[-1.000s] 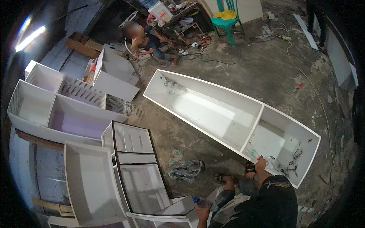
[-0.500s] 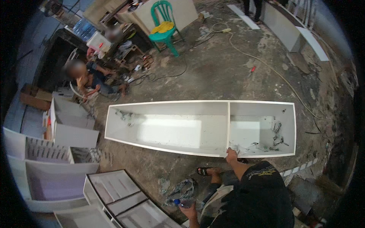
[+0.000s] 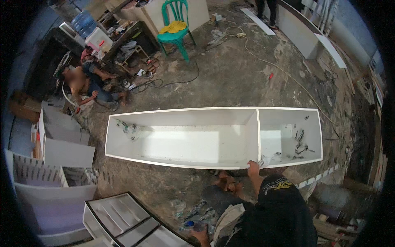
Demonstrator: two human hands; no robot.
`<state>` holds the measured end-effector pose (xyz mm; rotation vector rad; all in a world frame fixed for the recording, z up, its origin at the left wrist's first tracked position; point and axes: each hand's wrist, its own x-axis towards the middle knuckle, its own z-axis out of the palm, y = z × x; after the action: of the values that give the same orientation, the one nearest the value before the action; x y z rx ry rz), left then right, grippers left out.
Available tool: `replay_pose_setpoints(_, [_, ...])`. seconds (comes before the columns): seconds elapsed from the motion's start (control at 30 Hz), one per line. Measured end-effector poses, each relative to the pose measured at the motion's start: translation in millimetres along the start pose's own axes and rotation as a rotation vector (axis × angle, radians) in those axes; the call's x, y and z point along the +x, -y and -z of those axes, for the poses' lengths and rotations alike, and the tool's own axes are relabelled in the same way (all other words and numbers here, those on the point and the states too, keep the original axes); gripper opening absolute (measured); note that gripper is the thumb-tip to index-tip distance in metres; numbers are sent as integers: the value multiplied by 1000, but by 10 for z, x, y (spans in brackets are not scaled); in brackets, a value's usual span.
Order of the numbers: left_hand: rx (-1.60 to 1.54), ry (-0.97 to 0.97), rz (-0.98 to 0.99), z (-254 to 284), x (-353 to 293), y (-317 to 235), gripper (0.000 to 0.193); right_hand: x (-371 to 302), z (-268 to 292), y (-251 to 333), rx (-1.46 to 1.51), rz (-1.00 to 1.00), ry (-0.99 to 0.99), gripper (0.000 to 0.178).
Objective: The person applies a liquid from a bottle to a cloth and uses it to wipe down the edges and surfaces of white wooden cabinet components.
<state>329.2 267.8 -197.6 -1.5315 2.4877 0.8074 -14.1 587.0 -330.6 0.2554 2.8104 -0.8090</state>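
A long white open-topped cabinet (image 3: 181, 161) lies on the floor before me, split by a divider (image 3: 259, 136) into a long left compartment and a shorter right one. At its near edge, just left of the divider, my right hand (image 3: 253, 168) has its fingers closed around something pale and small. Whether they also grip the edge is hidden. Crumpled clear plastic (image 3: 269, 158) lies just beyond, in the right compartment. Low by my lap, my left hand (image 3: 200, 236) is closed around a clear bottle (image 3: 200, 227) with a blue cap.
Dark hardware pieces (image 3: 300, 135) lie at the cabinet's right end. White cabinet units (image 3: 68, 150) stand at left; a dark-framed panel (image 3: 123, 218) lies near me. Another person (image 3: 84, 86) sits far left, near a green chair (image 3: 175, 37). A cable (image 3: 284, 68) crosses the floor.
My right hand has slid left along the near edge, from the divider to just left of it. The left hand still holds the bottle. The whole view has shifted slightly.
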Motion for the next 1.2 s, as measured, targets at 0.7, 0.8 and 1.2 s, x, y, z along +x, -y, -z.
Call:
replay_pose_setpoints(0.7, [-390,195,-139,1727,2106,-1096,64,-18,-1595,2566,38,114,330,27])
replay_pose_setpoints(0.8, [-277,275,-161,1897,2468,-1131,65,136,-1731,2718,-156,145,237,26])
replay_pose_setpoints(1.2, [-458,14,136,2164,2616,-549,55,210,-2059,3966,-139,81,479,29])
